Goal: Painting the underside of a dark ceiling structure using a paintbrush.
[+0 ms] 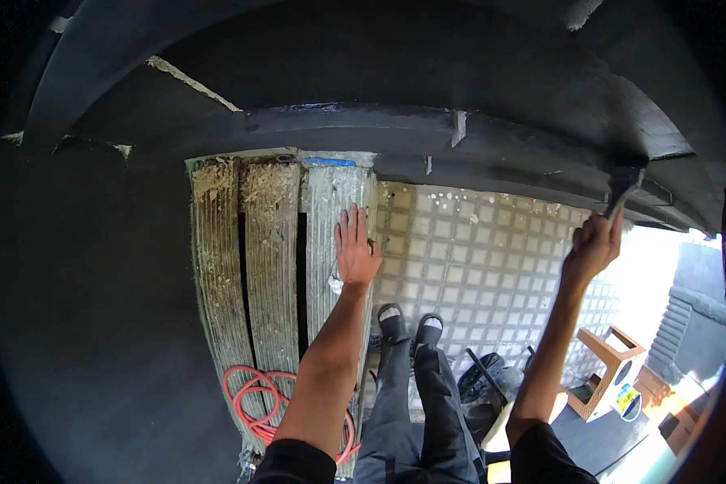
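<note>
Gripping the brush (624,183) at the upper right of the frame, the right hand (594,247) is holding its handle (618,202), probably light, stiff and the best grip, the bristles (627,164) likely being soft and slippery. The left hand (356,254) is lying flat on the slatted counter (271,250).
</note>
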